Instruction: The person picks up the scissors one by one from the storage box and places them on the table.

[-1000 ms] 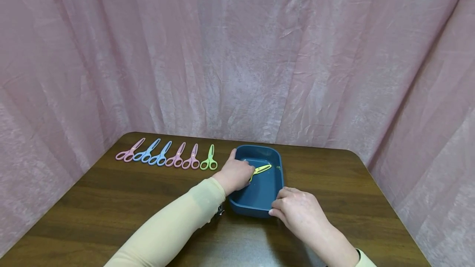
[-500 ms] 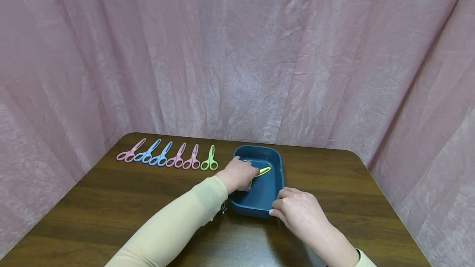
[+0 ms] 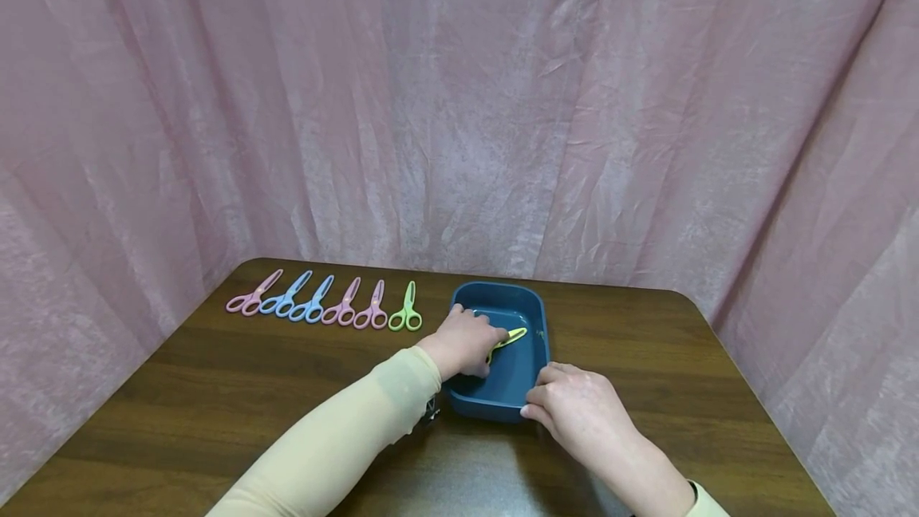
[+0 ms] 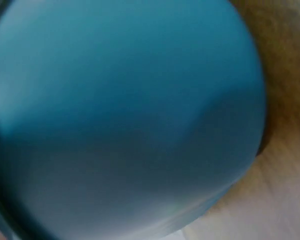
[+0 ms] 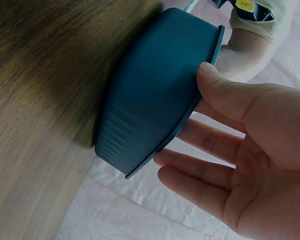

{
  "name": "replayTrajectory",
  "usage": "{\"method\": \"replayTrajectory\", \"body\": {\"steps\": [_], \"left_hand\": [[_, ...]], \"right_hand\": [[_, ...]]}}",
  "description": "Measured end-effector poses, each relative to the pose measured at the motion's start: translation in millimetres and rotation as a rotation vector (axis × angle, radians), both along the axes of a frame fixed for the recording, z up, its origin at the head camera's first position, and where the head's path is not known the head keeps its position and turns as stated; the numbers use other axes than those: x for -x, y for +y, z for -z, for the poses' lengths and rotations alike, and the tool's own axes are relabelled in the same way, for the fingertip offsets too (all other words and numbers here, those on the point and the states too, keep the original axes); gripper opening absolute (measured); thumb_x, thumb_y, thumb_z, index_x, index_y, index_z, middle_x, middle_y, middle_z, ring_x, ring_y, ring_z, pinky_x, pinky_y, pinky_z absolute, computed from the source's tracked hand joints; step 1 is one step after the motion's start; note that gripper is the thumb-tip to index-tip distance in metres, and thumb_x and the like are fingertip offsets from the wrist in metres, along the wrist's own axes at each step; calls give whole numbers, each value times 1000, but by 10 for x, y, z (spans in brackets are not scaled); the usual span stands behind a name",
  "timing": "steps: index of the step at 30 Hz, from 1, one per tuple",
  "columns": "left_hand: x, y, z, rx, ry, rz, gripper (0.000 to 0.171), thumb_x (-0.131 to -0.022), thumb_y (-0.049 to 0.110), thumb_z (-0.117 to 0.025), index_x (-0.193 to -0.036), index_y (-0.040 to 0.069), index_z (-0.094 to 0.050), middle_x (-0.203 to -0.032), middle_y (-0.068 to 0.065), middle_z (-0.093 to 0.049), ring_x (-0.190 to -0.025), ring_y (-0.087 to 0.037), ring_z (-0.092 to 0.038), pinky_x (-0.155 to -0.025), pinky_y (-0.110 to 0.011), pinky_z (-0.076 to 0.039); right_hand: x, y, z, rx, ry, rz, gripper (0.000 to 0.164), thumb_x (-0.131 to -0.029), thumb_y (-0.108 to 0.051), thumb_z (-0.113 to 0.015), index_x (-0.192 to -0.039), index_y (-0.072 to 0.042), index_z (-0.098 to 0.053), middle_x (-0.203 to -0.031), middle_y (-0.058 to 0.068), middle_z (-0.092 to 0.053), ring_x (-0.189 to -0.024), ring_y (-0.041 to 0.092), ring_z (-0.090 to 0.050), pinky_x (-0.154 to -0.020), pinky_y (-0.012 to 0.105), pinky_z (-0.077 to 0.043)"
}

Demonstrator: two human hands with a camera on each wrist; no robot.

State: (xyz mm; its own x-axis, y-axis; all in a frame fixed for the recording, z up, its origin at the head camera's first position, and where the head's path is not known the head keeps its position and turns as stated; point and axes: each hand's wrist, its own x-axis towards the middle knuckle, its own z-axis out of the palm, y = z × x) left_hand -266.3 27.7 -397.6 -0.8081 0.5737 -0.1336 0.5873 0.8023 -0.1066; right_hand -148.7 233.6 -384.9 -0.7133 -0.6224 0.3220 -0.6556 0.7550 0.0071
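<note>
In the head view my left hand (image 3: pixel 470 344) reaches over the left wall into a blue box (image 3: pixel 495 410) and grips yellow-green scissors (image 3: pixel 516 335). Their blade end sticks out past the fingers toward the far right; the hand hides most of the handles. At the box's near right corner, my right hand (image 3: pixel 577 405) holds the rim. The right wrist view has the thumb (image 5: pixel 208 70) of that hand on the outside of the rim, with the other fingers across from it. Only the box's blurred outer wall (image 4: pixel 130 100) fills the left wrist view; the left fingers are out of sight there.
Left of the box, a row of scissors lies on the brown wooden table (image 3: pixel 646 341): pink scissors (image 3: pixel 254 294), blue scissors (image 3: pixel 287 294), several more, and green scissors (image 3: pixel 407 307) nearest the box. A pink curtain (image 3: pixel 488 102) hangs behind the table.
My left hand has shifted slightly right and toward me inside the box, and the yellow-green scissors have shifted slightly with it. The right hand and the box have stayed in place.
</note>
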Motion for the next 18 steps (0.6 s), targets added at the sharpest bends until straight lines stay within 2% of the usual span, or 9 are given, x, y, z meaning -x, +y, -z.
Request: {"method": "replayTrajectory", "body": {"steps": [8,18], "left_hand": [[-32,-1,50,-26,35,-3,59,-95,47,-87,-148,29,-71,-130,-3,-76,-116,-30,-69,-104,-48,-47],[-93,-37,50,-96,101,-34,60,-94,45,-87,-148,27,-69,-130,-5,-75,-114,-31,-66,-106,-51,-46]], "right_hand": [[-1,-5,-10,-7,-14,8,8,-91,-32,-92,-89,-26,-87,-81,-10,-65,-77,10,-61,-63,28,-54],[1,-2,-1,-6,-9,4,9,-91,-32,-91,-88,-26,-86,-81,-11,-65,-78,11,-62,-64,29,-55]]}}
